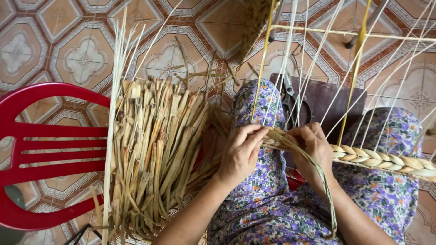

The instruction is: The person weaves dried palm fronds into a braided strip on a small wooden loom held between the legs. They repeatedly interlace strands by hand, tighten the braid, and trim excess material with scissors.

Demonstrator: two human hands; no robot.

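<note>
Floral lap (268, 199) closest to the lens, forearms cut off at the bottom edge. Left hand (240, 152) pinched shut on a pale strand (274, 134) right where the braid (386, 159) begins; fingertips curled in, so exact hold hard to make out. Right hand (313, 147) closed around the same braid end, just beside the left, thumb hidden behind the fingers. Braid running off to the right across the knee and out of frame, end not visible. Loose green strand (324, 181) looping down from the right hand to the lap. Thin upright strings (313, 59) rising from the braid past the top edge, yellow rods (354, 72) among them. Scissors (290, 97) on a dark board (327, 100) behind the strings, partly hidden. Reed bundle (154, 149) heaped on a red chair (41, 149) just left of the left hand, chair cut by the left edge. Patterned tile floor (81, 59) beneath.
</note>
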